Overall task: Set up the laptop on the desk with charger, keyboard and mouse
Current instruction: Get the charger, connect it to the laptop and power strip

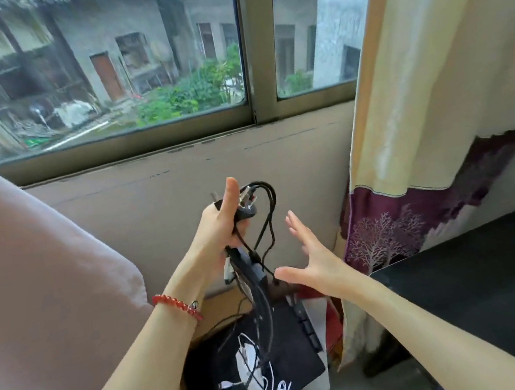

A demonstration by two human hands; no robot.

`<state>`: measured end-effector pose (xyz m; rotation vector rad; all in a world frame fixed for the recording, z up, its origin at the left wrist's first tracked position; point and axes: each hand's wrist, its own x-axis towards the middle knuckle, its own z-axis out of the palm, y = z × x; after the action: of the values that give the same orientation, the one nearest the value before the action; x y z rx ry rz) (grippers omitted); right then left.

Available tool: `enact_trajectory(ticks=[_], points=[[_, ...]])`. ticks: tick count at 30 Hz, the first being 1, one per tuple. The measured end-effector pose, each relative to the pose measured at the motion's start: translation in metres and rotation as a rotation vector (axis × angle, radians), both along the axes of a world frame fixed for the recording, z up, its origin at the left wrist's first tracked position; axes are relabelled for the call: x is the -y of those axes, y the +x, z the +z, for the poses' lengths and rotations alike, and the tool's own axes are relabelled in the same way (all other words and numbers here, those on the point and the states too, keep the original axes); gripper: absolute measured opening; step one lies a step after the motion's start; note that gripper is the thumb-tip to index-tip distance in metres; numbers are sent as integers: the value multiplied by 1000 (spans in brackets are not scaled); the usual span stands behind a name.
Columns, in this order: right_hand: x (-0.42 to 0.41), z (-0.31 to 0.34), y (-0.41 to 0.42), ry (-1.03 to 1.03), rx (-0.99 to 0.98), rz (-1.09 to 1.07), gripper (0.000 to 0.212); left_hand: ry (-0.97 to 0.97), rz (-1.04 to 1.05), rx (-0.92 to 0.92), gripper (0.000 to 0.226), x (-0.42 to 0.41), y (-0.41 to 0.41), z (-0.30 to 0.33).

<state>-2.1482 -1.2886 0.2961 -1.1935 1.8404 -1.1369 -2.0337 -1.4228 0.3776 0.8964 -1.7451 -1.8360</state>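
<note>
The black charger cable bundle, a set of looped black cords with a black plug head at the top, is held up in the air in front of the beige wall below the window. The left hand grips the bundle: its fingers are curled round the cords and the plug, and its thumb points straight up alongside the plug. A loop of cord arches above the hand, and the remaining cords hang down from the grip toward the lower centre of the view. A red bead bracelet sits on the left wrist.

The right hand is fully open, fingers straight and spread, palm turned toward the bundle. It holds nothing. The tip of its thumb lies just beside the hanging cords; whether it touches them cannot be told.

Below the hands, a flat black laptop lies on a brown cardboard surface, partly covered by the hanging cords. A white mouse with a thin white cable rests on top of it. The keyboard cannot be told apart.

To the right stands the dark desk top. A cream and maroon curtain with a pale tree pattern hangs behind the desk. A pinkish fabric mass fills the left side. The metal-framed window shows grey buildings and green plants outside.
</note>
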Motion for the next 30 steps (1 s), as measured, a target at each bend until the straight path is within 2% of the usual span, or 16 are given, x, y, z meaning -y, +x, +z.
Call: enact_trajectory(ticks=[4,6,9,13,16,21,24,26,28,30], points=[[-6,60,-15,-205,-24,-151,123,22,-74,-104,63,-21,-21,46],[-11,87,-27,-255,-22,-159,122,-1,-120,-147,59,-28,-31,67],[-19,112,-45,-276,3,-176,107,-25,-204,-220,61,-40,-45,93],[-38,136,-61,-251,33,-170,71,17,-252,-318,62,-50,-55,122],[-58,148,-57,-249,-31,-138,97,25,-205,-381,59,-59,-60,141],[-73,161,-40,-222,-34,-100,96,-13,-146,-405,54,-82,-76,160],[-78,166,-36,-189,22,-102,122,-49,-136,-395,54,-99,-88,165],[-81,164,-35,-150,73,-125,126,-40,-165,-382,54,-109,-95,162],[-84,157,-37,-183,104,-199,111,-10,-212,-382,55,-114,-101,156],[-87,152,-41,-210,65,-300,83,41,-248,-393,56,-118,-108,151]])
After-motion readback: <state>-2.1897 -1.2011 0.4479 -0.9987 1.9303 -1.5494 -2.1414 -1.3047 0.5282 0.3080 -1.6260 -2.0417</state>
